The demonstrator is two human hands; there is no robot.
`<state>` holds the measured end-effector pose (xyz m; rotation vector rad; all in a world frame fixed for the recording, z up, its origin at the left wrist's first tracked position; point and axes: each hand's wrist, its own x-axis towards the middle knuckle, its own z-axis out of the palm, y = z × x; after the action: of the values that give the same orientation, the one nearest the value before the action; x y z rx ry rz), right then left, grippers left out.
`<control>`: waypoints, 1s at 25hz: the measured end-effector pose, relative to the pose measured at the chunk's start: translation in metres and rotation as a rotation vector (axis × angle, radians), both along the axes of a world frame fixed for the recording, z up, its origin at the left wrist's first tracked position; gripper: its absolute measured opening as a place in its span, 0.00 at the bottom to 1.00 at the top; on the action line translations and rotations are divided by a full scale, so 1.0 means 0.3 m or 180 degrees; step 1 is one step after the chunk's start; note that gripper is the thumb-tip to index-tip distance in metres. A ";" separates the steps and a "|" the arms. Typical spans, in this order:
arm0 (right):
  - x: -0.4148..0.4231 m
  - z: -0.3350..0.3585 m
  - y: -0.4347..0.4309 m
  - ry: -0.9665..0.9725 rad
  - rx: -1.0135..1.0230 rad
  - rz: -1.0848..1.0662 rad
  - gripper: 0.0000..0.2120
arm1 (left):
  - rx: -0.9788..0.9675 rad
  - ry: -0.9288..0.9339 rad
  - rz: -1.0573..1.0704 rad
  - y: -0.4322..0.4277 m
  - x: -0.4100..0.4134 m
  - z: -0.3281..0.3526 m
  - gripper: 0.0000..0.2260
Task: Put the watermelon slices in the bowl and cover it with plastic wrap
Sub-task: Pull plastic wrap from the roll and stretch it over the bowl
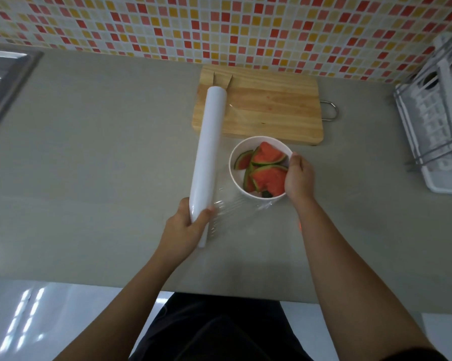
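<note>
A white bowl (237,155) stands on the grey counter and holds several watermelon slices (267,165), red with green rind. My left hand (184,226) grips the near end of a long white roll of plastic wrap (210,142) just left of the bowl. A clear sheet of film (235,207) runs from the roll toward the bowl and wrinkles at its near side. My right hand (299,178) rests on the bowl's right rim, fingers curled over the edge; whether it pinches the film I cannot tell.
A wooden cutting board (271,110) with a metal loop handle lies behind the bowl, the roll's far end over its left part. A white dish rack (438,121) stands at the right. A steel sink (0,82) is at the far left. Tiled wall behind.
</note>
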<state>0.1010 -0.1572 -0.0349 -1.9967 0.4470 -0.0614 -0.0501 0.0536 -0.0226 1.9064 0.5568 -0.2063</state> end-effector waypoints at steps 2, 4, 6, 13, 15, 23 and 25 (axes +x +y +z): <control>0.002 -0.001 -0.001 -0.0054 -0.0065 0.0013 0.18 | -0.0359 -0.0088 0.0077 -0.004 -0.010 -0.002 0.23; 0.002 -0.001 -0.002 -0.0061 -0.0152 -0.0019 0.19 | -0.0958 -0.0059 0.0139 0.014 -0.021 0.001 0.24; 0.002 -0.001 0.002 -0.0042 -0.0182 -0.0026 0.18 | -0.0942 -0.0044 0.0037 0.030 -0.038 0.000 0.23; 0.000 0.005 -0.005 0.0194 -0.0188 0.0039 0.21 | 0.0711 -0.0514 -0.0181 0.007 -0.040 -0.001 0.23; 0.007 0.036 -0.017 0.0574 0.0029 0.0201 0.27 | 0.0770 -0.0628 -0.0208 0.000 -0.038 0.007 0.23; -0.163 0.120 -0.205 0.0646 -0.1630 0.0671 0.17 | 0.0784 -0.0734 -0.0202 -0.018 -0.050 0.028 0.20; -0.234 0.109 -0.224 0.1043 -0.1995 0.0748 0.18 | 0.0714 -0.0728 -0.0176 -0.025 -0.054 0.026 0.18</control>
<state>0.0307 -0.2244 -0.0022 -2.6813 0.4283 0.3130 -0.0663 0.0461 -0.0149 2.1299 0.3855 0.0414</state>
